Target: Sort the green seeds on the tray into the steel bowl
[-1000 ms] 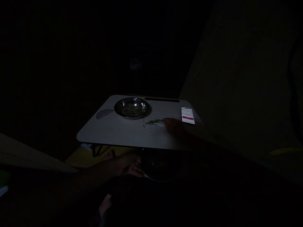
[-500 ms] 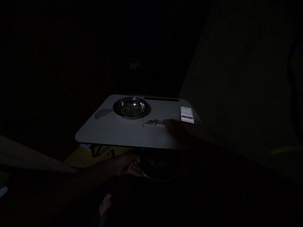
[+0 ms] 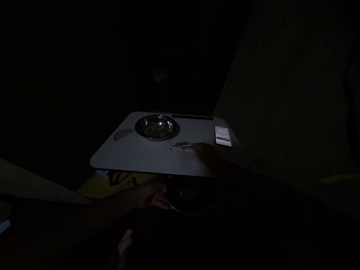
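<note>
My left hand (image 3: 157, 195) grips the rim of a dark metal bowl (image 3: 191, 210), held just below the table's near edge. Some bits lie dimly inside that bowl. On the table, my right hand (image 3: 206, 153) is closed around a pale, flat utensil (image 3: 188, 148), perhaps a spoon; the dark hides its exact kind. Its tip touches the near side of a loose scatter of small green-brown seeds or grains (image 3: 181, 144). Behind and to the left stands a shiny steel bowl (image 3: 137, 129) with a layer of similar bits in it.
The white folding table (image 3: 135, 159) has a dark slot (image 3: 192, 117) along its far edge. A phone (image 3: 223, 137) with a lit screen lies at the right, a half-round protractor-like shape (image 3: 123, 134) at the left. A wall rises on the right; the room is very dark.
The pale utensil has shifted slightly left and toward me at the edge of the scatter. My left hand and its bowl stay nearly in place.
</note>
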`<act>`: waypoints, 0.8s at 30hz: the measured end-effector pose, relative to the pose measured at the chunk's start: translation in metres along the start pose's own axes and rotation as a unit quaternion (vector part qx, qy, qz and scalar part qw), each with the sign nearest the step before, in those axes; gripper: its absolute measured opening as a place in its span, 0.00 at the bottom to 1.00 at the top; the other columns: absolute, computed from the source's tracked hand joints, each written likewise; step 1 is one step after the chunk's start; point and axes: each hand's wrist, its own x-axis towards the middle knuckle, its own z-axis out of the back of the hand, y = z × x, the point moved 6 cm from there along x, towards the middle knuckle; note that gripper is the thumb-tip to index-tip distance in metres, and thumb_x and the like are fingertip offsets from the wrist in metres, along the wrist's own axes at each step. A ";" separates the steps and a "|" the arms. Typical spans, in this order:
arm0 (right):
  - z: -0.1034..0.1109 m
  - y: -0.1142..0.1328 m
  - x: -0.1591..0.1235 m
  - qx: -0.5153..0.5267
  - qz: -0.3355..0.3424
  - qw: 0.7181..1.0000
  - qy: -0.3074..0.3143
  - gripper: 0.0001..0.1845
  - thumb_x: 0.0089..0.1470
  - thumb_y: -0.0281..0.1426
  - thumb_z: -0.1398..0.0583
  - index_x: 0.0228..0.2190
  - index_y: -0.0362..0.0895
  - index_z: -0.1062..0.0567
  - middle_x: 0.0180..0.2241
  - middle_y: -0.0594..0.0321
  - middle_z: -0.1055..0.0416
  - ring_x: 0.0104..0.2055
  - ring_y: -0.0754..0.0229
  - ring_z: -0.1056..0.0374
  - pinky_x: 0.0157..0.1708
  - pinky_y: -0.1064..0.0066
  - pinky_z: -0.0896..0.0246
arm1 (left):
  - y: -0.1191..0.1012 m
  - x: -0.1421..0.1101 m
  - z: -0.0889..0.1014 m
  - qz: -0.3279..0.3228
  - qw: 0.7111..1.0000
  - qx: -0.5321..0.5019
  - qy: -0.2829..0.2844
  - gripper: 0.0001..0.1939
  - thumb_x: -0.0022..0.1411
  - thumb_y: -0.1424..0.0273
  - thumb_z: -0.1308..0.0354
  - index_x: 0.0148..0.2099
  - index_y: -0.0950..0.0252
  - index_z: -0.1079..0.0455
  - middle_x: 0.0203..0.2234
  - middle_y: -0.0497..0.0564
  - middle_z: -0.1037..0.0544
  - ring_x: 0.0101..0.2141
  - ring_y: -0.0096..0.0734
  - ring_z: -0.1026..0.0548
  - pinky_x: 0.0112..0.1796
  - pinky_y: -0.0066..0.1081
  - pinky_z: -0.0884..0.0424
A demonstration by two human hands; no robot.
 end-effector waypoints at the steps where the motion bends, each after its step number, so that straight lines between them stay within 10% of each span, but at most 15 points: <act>1: 0.000 0.000 0.000 0.002 0.001 1.000 -0.002 0.16 0.49 0.30 0.57 0.37 0.43 0.35 0.36 0.61 0.35 0.36 0.62 0.40 0.33 0.73 0.47 | 0.001 0.001 0.001 0.002 1.000 0.000 -0.003 0.05 0.38 0.74 0.55 0.22 0.68 0.39 0.16 0.50 0.29 0.21 0.28 0.30 0.28 0.28 0.35; 24: 0.001 0.004 -0.008 0.021 0.044 0.998 -0.026 0.16 0.48 0.29 0.57 0.37 0.44 0.35 0.34 0.61 0.34 0.35 0.63 0.39 0.31 0.71 0.46 | 0.001 0.001 0.003 -0.004 1.000 -0.002 0.000 0.07 0.39 0.74 0.55 0.24 0.68 0.39 0.17 0.51 0.29 0.22 0.29 0.30 0.29 0.29 0.36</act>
